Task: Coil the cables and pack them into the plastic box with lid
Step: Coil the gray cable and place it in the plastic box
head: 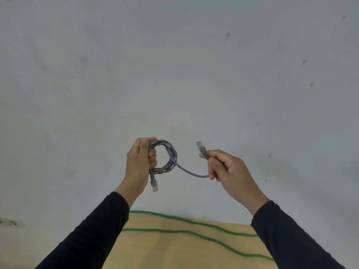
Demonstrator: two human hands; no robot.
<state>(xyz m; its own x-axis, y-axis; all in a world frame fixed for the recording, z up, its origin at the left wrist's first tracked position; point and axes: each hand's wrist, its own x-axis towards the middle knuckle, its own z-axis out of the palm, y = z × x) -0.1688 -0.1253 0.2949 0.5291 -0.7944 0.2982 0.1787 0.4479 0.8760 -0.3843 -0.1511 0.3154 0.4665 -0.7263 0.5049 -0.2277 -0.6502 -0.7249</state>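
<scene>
The green cable point(194, 232) runs off behind both sleeves; the table point(174, 253) is cropped below.

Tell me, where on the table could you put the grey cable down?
The tan table is bare between the two sleeves, save for the green cable snaking across it. Free strips lie between its lines and nearer than them. The grey cable is held up in the left hand and right hand.

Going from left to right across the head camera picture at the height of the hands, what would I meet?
Left hand → coiled loops of the grey cable → the loose sagging stretch of cable → the cable's plug end → right hand.
</scene>
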